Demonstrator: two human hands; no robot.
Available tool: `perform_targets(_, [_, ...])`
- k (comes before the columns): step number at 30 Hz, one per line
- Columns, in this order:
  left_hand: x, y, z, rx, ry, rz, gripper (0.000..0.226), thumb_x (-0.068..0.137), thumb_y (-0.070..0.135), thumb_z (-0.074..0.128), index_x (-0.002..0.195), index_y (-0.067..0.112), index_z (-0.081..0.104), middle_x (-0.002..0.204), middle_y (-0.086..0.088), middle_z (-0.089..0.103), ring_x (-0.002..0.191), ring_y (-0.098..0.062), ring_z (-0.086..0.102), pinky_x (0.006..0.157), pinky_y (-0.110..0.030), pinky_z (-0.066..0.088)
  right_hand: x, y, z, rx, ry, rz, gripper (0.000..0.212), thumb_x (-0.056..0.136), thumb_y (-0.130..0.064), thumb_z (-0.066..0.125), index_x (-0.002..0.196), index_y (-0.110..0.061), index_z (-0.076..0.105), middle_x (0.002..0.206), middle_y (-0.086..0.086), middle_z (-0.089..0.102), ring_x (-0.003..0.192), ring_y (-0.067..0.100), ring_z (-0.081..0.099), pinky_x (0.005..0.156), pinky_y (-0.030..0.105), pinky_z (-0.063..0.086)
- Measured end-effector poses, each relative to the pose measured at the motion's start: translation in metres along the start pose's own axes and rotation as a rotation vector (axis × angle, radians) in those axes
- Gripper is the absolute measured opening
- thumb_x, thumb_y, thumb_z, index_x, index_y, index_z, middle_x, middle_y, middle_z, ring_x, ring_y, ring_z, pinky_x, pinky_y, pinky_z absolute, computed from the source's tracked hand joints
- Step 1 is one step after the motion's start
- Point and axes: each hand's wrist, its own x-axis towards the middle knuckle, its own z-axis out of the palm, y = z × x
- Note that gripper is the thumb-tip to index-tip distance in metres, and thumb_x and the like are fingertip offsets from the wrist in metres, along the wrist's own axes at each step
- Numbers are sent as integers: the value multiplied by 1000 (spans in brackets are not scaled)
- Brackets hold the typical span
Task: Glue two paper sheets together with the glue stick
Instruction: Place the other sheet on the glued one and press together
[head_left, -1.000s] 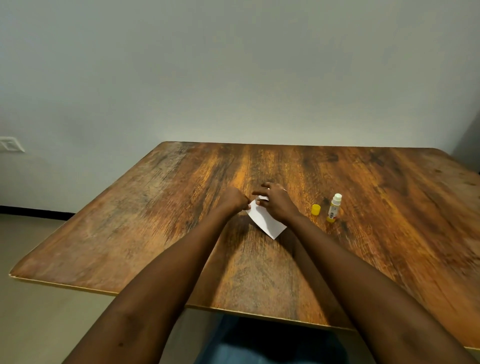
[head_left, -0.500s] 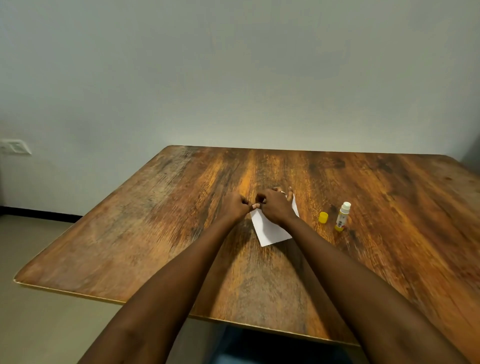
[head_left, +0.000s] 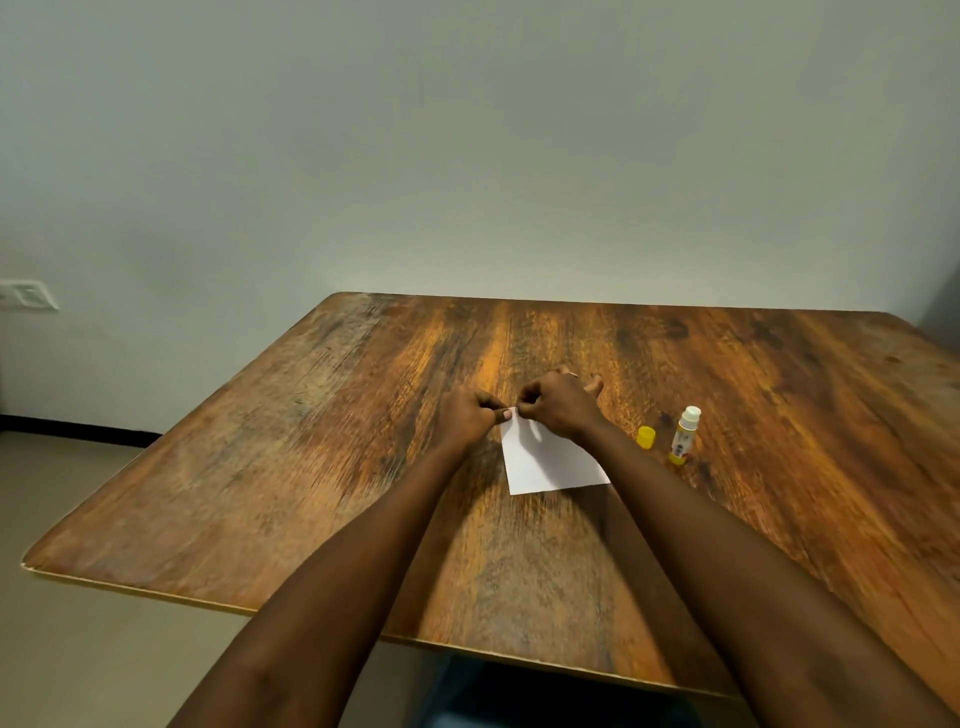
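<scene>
Both hands pinch the paper's (head_left: 545, 457) far left corner: left hand (head_left: 465, 418), right hand (head_left: 558, 405). Paper lies flat just left of the glue (head_left: 684, 436), cap (head_left: 644, 436) off. I read aligning or pressing sheets; next, press the seam

Wooden table (head_left: 322, 467) carries white paper (head_left: 545, 462), yellow cap (head_left: 644, 437), upright glue stick (head_left: 685, 435).

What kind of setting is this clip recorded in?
Probably a plain indoor room, perhaps an office or a home; it is hard to say which. A large wooden table stands against a bare pale wall, a wall socket sits at left, and the floor is plain beige.
</scene>
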Motion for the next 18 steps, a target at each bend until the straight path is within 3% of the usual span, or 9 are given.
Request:
perform_targets(3, [0,2,-1,-16,-2,6,21,79,12,72,97,0,73,94,-17,74,81,-26,69,64,-22,44,1,1,-4,-18,7,-12,19,88,-31,58,85,-18,73,104,2,70,133,27,38,105,68,6])
perform_targets(6, [1,2,-2,-33,-11,-16,23,80,12,70,100,0,72,99,-16,74,77,-15,62,60,-17,40,2,5,-9,-18,9,-10,19,88,-29,58,91,-19,73,114,3,67,137,30,31,104,70,4])
perform_targets(14, [-1,4,-4,-47,-20,-25,24,82,11,68,102,0,71,105,-16,72,85,-15,62,60,-17,38,0,22,-15,-6,9,27,19,89,-30,57,95,-20,73,117,2,67,137,30,32,105,72,5])
perform_targets(18, [0,2,-7,-32,-20,-6,22,84,11,65,103,1,71,106,-14,72,89,-18,62,61,-19,39,-3,30,-20,16,36,50,18,89,-28,58,91,-17,73,108,3,70,126,29,45,104,73,6])
